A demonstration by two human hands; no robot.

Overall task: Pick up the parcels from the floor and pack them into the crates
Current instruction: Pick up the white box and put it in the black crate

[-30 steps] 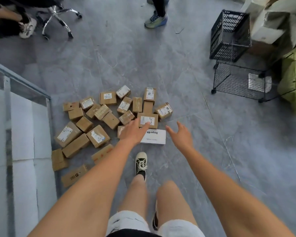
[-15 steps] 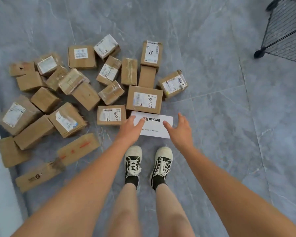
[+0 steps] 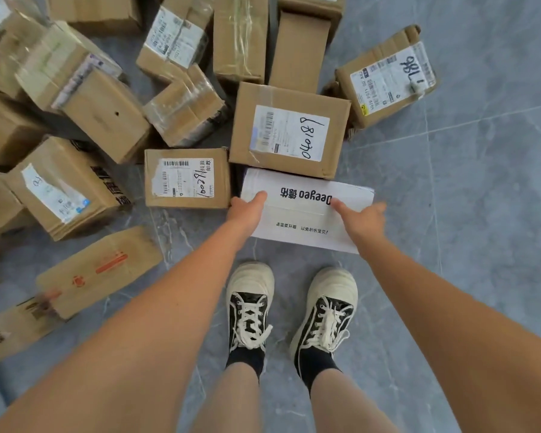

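Observation:
A flat white parcel (image 3: pixel 297 220) with black print lies on the grey floor just ahead of my shoes. My left hand (image 3: pixel 247 210) holds its left end, thumb on top and fingers down the side. At the parcel's right end, my right hand (image 3: pixel 364 220) has its thumb on the top face and its fingers over the edge. Brown cardboard parcels crowd behind it: one marked with a handwritten number (image 3: pixel 289 129) touches its far edge, and a smaller labelled one (image 3: pixel 186 178) sits at its left. No crate is in view.
Several more brown parcels fill the left and top of the view, including a long flat one (image 3: pixel 97 271) near my left foot and a tilted one (image 3: pixel 388 76) at the upper right. Bare grey tile floor (image 3: pixel 481 214) stretches to the right. My shoes (image 3: pixel 294 307) stand close behind the white parcel.
I have bent down, so the parcels fill the view and the wire crates are out of frame. Both hands moved from above the white parcel onto its two ends.

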